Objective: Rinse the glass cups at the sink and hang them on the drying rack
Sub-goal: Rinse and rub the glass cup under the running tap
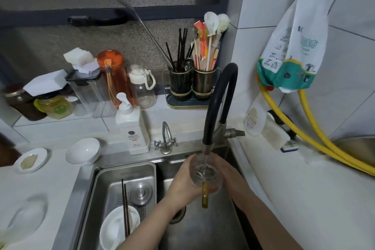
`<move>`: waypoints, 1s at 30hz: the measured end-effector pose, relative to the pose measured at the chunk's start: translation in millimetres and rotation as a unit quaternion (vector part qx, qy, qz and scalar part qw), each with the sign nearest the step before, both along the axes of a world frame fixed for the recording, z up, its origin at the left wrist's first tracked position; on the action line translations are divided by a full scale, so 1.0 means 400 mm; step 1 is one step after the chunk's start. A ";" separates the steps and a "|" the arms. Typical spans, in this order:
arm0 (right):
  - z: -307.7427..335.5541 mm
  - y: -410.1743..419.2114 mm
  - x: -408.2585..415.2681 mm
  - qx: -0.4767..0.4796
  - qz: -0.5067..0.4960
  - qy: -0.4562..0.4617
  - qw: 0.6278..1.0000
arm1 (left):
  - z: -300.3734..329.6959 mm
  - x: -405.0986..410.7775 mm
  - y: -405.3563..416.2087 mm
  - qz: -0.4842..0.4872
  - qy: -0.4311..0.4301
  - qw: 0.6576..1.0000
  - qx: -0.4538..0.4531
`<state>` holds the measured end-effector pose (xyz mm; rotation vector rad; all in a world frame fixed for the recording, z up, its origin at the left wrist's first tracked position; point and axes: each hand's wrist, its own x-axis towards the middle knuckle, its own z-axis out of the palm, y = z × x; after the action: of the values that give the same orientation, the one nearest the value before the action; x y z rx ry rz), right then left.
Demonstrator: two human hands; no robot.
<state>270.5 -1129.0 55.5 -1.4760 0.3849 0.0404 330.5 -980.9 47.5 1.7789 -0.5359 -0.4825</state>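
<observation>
A clear glass cup (206, 174) with an amber handle is held upright over the steel sink (203, 229), directly under the black faucet (221, 99). A thin stream of water runs from the spout into the cup. My left hand (182, 182) grips the cup's left side. My right hand (229, 172) wraps around its right side, partly hidden behind the glass. No drying rack for cups is visible.
A steel drain tray (105, 180) sits in the sink's left half, holding a white bowl (115, 227), dark chopsticks (125, 207) and a round lid. A soap dispenser (133, 128), a small tap, white bowls and jars crowd the left counter. Yellow hoses (316, 140) run along the right.
</observation>
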 end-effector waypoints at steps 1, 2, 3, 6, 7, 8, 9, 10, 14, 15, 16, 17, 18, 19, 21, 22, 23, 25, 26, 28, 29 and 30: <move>-0.003 -0.004 -0.006 -0.004 0.002 -0.019 1.000 | -0.001 0.000 -0.005 0.006 0.007 1.000 -0.006; -0.007 -0.006 -0.016 0.014 0.013 -0.034 0.999 | -0.002 0.001 -0.007 0.012 0.016 1.000 -0.009; -0.010 -0.002 -0.019 0.043 0.025 -0.048 0.998 | -0.002 0.004 -0.008 0.018 0.023 1.000 -0.009; 0.001 0.010 -0.021 0.114 0.052 -0.082 0.989 | 0.003 0.013 -0.002 0.020 0.027 0.999 0.009; -0.003 0.010 -0.020 0.121 0.055 -0.089 0.987 | 0.004 0.016 0.001 0.017 0.034 0.999 0.017; -0.007 0.009 -0.017 0.125 0.055 -0.092 0.986 | 0.005 0.019 0.006 0.012 0.043 0.999 0.021; -0.009 0.009 -0.015 0.127 0.059 -0.093 0.986 | 0.006 0.022 0.014 0.004 0.047 0.999 0.022; -0.009 0.011 -0.012 0.131 0.063 -0.090 0.985 | 0.007 0.026 0.023 -0.009 0.049 0.998 0.025; -0.006 0.002 -0.007 0.136 0.059 -0.075 0.986 | 0.006 0.048 0.065 -0.052 0.059 0.996 0.053; -0.005 0.001 -0.005 0.130 0.058 -0.070 0.987 | 0.008 0.053 0.072 -0.057 0.065 0.995 0.057; -0.005 0.000 -0.003 0.126 0.055 -0.063 0.988 | 0.010 0.058 0.077 -0.059 0.070 0.994 0.062; -0.004 -0.003 -0.001 0.129 0.050 -0.054 0.989 | 0.013 0.062 0.078 -0.059 0.070 0.994 0.067; -0.004 -0.006 0.001 0.132 0.047 -0.045 0.989 | 0.015 0.066 0.078 -0.063 0.065 0.993 0.074; -0.005 -0.010 0.001 0.138 0.049 -0.038 0.989 | 0.020 0.068 0.077 -0.074 0.056 0.992 0.084; -0.006 -0.017 0.003 0.137 0.063 -0.031 0.988 | 0.025 0.068 0.071 -0.101 0.043 0.988 0.111; -0.005 -0.019 0.003 0.138 0.071 -0.031 0.987 | 0.023 0.068 0.070 -0.107 0.042 0.987 0.115; -0.002 -0.020 0.002 0.143 0.076 -0.033 0.986 | 0.021 0.065 0.067 -0.111 0.047 0.986 0.114; 0.006 -0.018 0.000 0.155 0.085 -0.039 0.984 | 0.013 0.057 0.062 -0.110 0.073 0.987 0.096; 0.008 -0.017 0.000 0.157 0.085 -0.037 0.983 | 0.006 0.053 0.059 -0.108 0.088 0.987 0.084; 0.006 -0.018 -0.001 0.158 0.094 -0.030 0.983 | -0.007 0.043 0.053 -0.092 0.106 0.988 0.058; 0.000 -0.020 -0.001 0.150 0.099 -0.030 0.983 | -0.013 0.039 0.051 -0.076 0.115 0.989 0.047; -0.007 -0.024 -0.001 0.136 0.104 -0.031 0.985 | -0.019 0.035 0.050 -0.060 0.122 0.990 0.039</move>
<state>269.9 -1138.5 52.9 -1.2393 0.1652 0.2056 344.4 -960.9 39.8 1.7371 -0.4574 -0.8037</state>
